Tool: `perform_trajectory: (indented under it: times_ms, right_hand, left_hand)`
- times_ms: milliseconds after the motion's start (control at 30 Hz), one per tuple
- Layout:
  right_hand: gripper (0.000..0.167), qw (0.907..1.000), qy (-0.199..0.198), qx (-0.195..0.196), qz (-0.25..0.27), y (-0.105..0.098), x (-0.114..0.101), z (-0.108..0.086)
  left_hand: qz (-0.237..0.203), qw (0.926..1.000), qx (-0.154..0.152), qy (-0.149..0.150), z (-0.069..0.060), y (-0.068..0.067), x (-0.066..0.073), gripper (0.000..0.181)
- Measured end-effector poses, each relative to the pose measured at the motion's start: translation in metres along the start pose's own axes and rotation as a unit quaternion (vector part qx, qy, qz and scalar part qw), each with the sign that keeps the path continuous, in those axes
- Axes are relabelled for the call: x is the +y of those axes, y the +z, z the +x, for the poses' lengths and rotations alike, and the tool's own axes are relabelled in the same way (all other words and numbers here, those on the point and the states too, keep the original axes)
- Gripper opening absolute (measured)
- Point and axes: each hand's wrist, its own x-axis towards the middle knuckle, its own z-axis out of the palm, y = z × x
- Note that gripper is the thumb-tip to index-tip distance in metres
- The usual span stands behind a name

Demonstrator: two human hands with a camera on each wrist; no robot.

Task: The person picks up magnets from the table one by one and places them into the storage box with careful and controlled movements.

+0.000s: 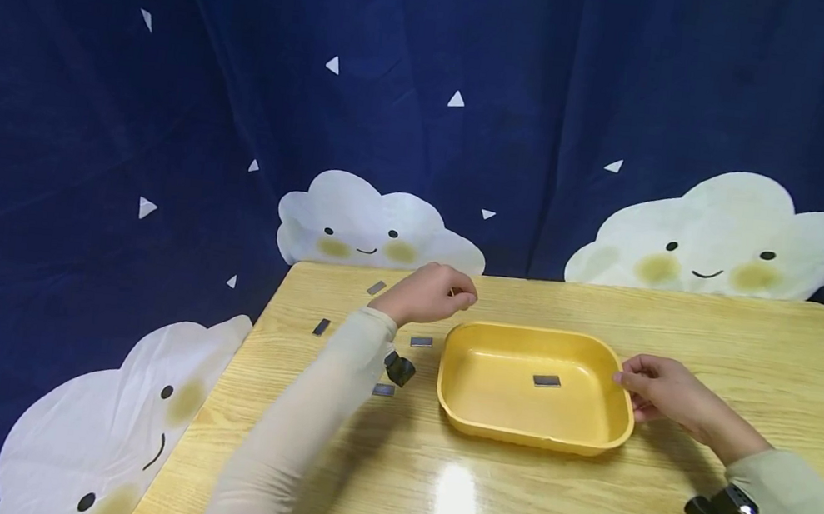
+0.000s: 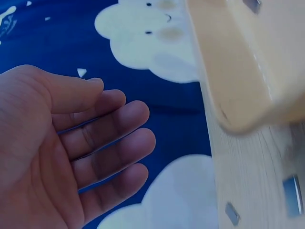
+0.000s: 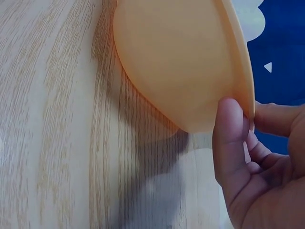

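Note:
A yellow plastic tray (image 1: 532,437) sits on the wooden table, with one small dark rectangular piece (image 1: 546,381) lying inside it. My right hand (image 1: 672,393) pinches the tray's right rim between thumb and finger, as the right wrist view shows on the tray wall (image 3: 176,62). Above the tray's far left corner hovers my left hand (image 1: 434,293). Its fingers are loosely bent and hold nothing in the left wrist view, where the palm (image 2: 71,143) faces the camera. Similar small pieces lie left of the tray, among them one (image 1: 421,342) close to its edge.
Other flat pieces (image 1: 322,327) are scattered on the table's left part, one (image 1: 376,287) near the back edge and one (image 1: 383,390) beside the left forearm. A dark blue curtain (image 1: 418,57) with white clouds hangs behind and left of the table (image 1: 373,487).

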Motion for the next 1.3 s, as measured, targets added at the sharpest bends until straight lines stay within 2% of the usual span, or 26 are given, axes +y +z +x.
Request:
perform_trajectory:
  times_ms: [167,267,467,567,667,767,1000,1133,1233,1300]
  right_hand:
    - [0.043,1.0000,0.001,0.001,-0.002,0.000,0.000,-0.001]
    - [0.043,1.0000,-0.001,0.001,0.002,0.000,0.000,-0.002]
    - [0.040,0.9999,-0.003,-0.003,0.009,0.002,-0.001,-0.003]
    - [0.040,1.0000,0.000,-0.003,0.005,0.002,-0.001,-0.003]
    - [0.040,1.0000,0.004,-0.002,0.004,0.001,0.000,-0.002]
    - [0.040,1.0000,0.004,-0.001,0.002,0.001,0.000,-0.002]
    - [0.040,1.0000,0.001,0.001,0.009,0.001,0.000,-0.002]
    - [0.040,0.9999,0.001,0.000,0.010,0.001,0.000,-0.002]
    - [0.040,1.0000,-0.001,0.000,0.008,0.001,0.000,-0.002]
    - [0.040,1.0000,-0.003,0.000,0.008,0.000,0.001,-0.003]
  left_hand:
    - [0.013,0.9992,-0.001,-0.037,-0.007,-0.002,-0.020,0.024]
    - [0.021,0.9970,0.002,-0.075,-0.010,-0.004,-0.040,0.025]
    - [0.058,0.9864,0.004,-0.154,-0.019,-0.003,-0.089,0.031]
    - [0.052,0.9799,-0.004,-0.193,-0.023,-0.001,-0.105,0.032]
    - [0.042,0.9722,-0.004,-0.230,-0.026,0.000,-0.115,0.027]
    - [0.040,0.9650,-0.001,-0.259,-0.028,0.002,-0.124,0.032]
    - [0.056,0.9523,-0.001,-0.300,-0.032,0.015,-0.146,0.045]
    - [0.055,0.9406,-0.003,-0.335,-0.032,0.024,-0.160,0.045]
    - [0.054,0.9313,0.005,-0.360,-0.029,0.030,-0.164,0.045]
    - [0.052,0.9287,0.012,-0.367,-0.025,0.034,-0.164,0.046]
